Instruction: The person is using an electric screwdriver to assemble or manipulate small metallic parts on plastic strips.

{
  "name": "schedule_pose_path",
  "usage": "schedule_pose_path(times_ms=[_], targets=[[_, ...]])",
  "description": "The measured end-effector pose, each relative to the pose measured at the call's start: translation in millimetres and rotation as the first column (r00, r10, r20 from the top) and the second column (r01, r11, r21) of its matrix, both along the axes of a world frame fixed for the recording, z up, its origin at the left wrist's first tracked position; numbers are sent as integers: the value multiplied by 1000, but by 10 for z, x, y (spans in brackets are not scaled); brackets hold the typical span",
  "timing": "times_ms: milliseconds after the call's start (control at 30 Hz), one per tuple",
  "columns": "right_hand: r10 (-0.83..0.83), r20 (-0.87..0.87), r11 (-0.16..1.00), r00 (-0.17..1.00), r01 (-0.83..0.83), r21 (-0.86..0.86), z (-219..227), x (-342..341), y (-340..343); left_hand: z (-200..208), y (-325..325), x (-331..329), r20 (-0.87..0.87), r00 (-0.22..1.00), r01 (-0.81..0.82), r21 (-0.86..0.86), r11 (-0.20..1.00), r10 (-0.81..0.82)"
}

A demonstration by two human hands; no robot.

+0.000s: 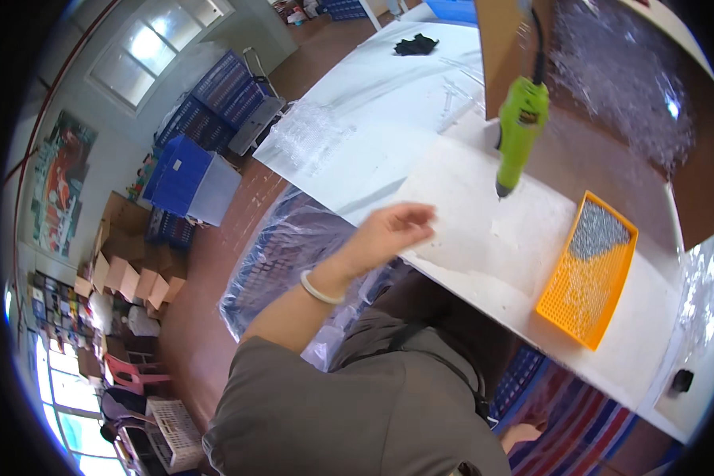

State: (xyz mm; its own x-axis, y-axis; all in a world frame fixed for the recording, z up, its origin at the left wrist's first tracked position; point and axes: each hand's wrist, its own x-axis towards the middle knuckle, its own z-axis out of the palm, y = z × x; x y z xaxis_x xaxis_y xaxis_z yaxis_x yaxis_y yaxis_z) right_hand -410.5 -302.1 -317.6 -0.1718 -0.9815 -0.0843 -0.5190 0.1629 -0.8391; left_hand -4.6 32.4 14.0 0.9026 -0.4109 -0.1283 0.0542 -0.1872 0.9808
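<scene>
With its grip slightly apart, the left hand [393, 230] is held by the near edge of the white table [404, 103], the right hand [523, 434], its grip unclear, is lowered near striped fabric [579, 420], and a green electric screwdriver [522, 123] is suspended left of an orange tray [583, 297] partly filled with silvery fasteners [599, 232].

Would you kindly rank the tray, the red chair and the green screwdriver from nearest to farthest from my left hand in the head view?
From the left hand:
1. Screwdriver: just to its right, hanging over the table.
2. Tray: farther right, on the table.
3. Red chair: far left, across the room.
</scene>
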Motion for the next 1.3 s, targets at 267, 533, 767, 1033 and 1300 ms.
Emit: schedule_pose_path(times_ms=[267,533,767,1033,1300], targets=[[663,204,629,720,-388,-674,2346,1347,425,-516,1572,1279,874,477,-748,348,565,94],[965,211,259,157,-699,-667,3371,3337,640,-574,1673,1618,790,607,-696,477,536,85],[880,440,84,-178,-854,-514,3604,4124,958,-928,1847,1717,805,556,-728,352,589,207],[913,379,97,-154,-818,-567,3579,3633,1020,-905,1104,938,809,584,-275,282,919,-73],[874,484,369,30,-689,-623,4058,3169,1013,-738,-249,184,810,471,183,299,937,-350]])
